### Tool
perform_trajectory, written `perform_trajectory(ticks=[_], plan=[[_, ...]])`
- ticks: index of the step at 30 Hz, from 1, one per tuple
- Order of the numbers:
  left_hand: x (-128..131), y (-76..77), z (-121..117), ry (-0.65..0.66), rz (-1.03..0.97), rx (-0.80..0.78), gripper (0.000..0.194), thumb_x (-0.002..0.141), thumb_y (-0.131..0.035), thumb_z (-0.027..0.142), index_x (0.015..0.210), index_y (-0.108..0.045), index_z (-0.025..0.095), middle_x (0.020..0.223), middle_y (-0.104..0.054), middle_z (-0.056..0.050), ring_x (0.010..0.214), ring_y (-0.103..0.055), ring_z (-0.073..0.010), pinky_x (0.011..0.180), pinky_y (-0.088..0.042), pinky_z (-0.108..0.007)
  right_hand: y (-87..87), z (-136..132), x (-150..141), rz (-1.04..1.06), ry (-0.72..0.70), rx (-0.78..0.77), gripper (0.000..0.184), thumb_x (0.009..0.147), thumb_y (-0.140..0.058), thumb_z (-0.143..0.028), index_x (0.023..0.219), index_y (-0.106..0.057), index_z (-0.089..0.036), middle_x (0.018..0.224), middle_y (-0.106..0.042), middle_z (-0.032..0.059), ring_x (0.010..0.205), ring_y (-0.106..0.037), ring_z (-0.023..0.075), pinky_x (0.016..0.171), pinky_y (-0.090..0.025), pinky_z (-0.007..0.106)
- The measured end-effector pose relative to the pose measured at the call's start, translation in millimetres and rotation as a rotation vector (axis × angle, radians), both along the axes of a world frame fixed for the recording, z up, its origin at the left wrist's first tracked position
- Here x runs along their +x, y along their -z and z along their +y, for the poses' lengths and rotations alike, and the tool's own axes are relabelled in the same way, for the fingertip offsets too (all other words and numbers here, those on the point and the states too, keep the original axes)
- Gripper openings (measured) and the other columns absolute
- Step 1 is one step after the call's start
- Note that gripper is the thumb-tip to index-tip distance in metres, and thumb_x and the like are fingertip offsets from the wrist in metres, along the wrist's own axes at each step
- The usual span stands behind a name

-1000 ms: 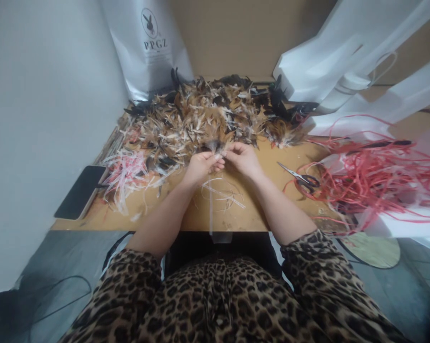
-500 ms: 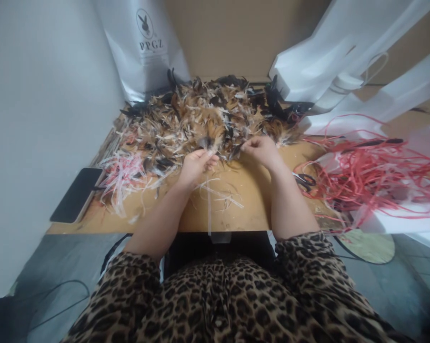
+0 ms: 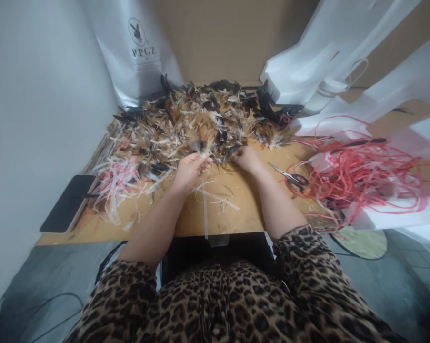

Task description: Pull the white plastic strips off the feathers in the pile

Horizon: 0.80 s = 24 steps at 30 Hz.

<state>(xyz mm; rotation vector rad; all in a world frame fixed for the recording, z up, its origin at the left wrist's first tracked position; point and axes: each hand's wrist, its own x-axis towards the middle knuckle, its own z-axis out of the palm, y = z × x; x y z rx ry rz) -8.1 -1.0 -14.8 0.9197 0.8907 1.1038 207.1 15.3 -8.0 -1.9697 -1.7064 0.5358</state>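
Note:
A large heap of brown, black and cream feathers (image 3: 189, 121) covers the back of the wooden table. At its front edge my left hand (image 3: 190, 169) is closed in a pinch on a small bunch of feathers (image 3: 208, 140), the tips pointing up and away from me. Just to the right, my right hand (image 3: 246, 159) reaches low at the heap's edge, fingertips together on a dark feather (image 3: 231, 151). Its fingertips are partly hidden. Thin white strips (image 3: 215, 199) lie on the table between my forearms.
Scissors (image 3: 295, 180) lie right of my right forearm, beside a tangle of red and pink ribbon strips (image 3: 365, 176). A phone (image 3: 69, 202) rests at the left edge near pink-white strips (image 3: 116, 183). A silver bag (image 3: 139, 81) and white foam pieces (image 3: 293, 71) stand behind.
My right hand has moved slightly left and lower, to the dark feather at the heap's edge. My left hand keeps its feather bunch. The view has shifted a little, showing more of the scissors.

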Motion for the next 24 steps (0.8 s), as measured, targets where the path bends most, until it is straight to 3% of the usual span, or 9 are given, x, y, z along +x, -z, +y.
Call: perform_trajectory(ticks=[3, 6, 10, 14, 19, 24], plan=[[0, -0.5, 0, -0.009, -0.034, -0.012, 0.018, 0.075, -0.074, 0.029, 0.077, -0.068, 0.012, 0.076, -0.072, -0.004, 0.056, -0.06, -0.0045, 0.051, -0.042, -0.015, -4.4, -1, 1, 0.132, 0.027, 0.153, 0.01, 0.067, -0.058, -0.022, 0.06, -0.059, -0.015, 0.055, -0.054, -0.0001, 0.056, -0.046, 0.0103, 0.055, -0.034, 0.023], [0, -2.2, 0, -0.011, -0.067, -0.053, 0.018, 0.074, -0.075, 0.028, 0.079, -0.067, 0.012, 0.076, -0.072, -0.004, 0.056, -0.06, -0.0047, 0.051, -0.042, -0.015, -10.2, -3, 3, 0.397, 0.027, 0.232, 0.012, 0.064, -0.059, -0.027, 0.06, -0.057, -0.015, 0.055, -0.053, -0.002, 0.055, -0.045, 0.0091, 0.054, -0.035, 0.022], [0, -3.3, -1, -0.011, -0.082, -0.087, 0.018, 0.075, -0.075, 0.027, 0.08, -0.066, 0.012, 0.076, -0.072, -0.003, 0.056, -0.061, -0.0045, 0.051, -0.043, -0.015, -14.8, -6, 2, 0.656, -0.016, 0.173, 0.01, 0.06, -0.06, -0.023, 0.065, -0.063, -0.015, 0.055, -0.057, -0.0025, 0.051, -0.047, 0.0078, 0.052, -0.038, 0.02], [0, -2.5, -1, 0.0, -0.087, -0.086, 0.019, 0.075, -0.076, 0.027, 0.081, -0.066, 0.012, 0.078, -0.072, -0.004, 0.057, -0.062, -0.0044, 0.052, -0.043, -0.014, -17.4, -7, 1, 0.819, 0.05, 0.117, 0.01, 0.059, -0.065, -0.024, 0.063, -0.059, -0.016, 0.049, -0.057, -0.003, 0.043, -0.046, 0.0066, 0.044, -0.035, 0.018], [0, -2.1, -1, 0.013, -0.106, -0.077, 0.017, 0.076, -0.073, 0.026, 0.083, -0.066, 0.012, 0.079, -0.072, -0.003, 0.058, -0.062, -0.0043, 0.051, -0.043, -0.014, -21.4, -5, 4, 0.977, 0.119, 0.139, 0.025, 0.056, -0.077, -0.028, 0.062, -0.057, -0.016, 0.05, -0.056, -0.0038, 0.045, -0.048, 0.0058, 0.041, -0.033, 0.016], [0, -3.5, -2, 0.011, -0.108, -0.098, 0.015, 0.078, -0.072, 0.024, 0.083, -0.065, 0.012, 0.08, -0.073, -0.004, 0.058, -0.063, -0.0044, 0.053, -0.044, -0.014, -24.2, -7, 3, 1.295, 0.031, -0.001, 0.041, 0.047, -0.086, -0.03, 0.067, -0.052, -0.017, 0.057, -0.057, -0.0053, 0.045, -0.047, 0.004, 0.039, -0.032, 0.015]])
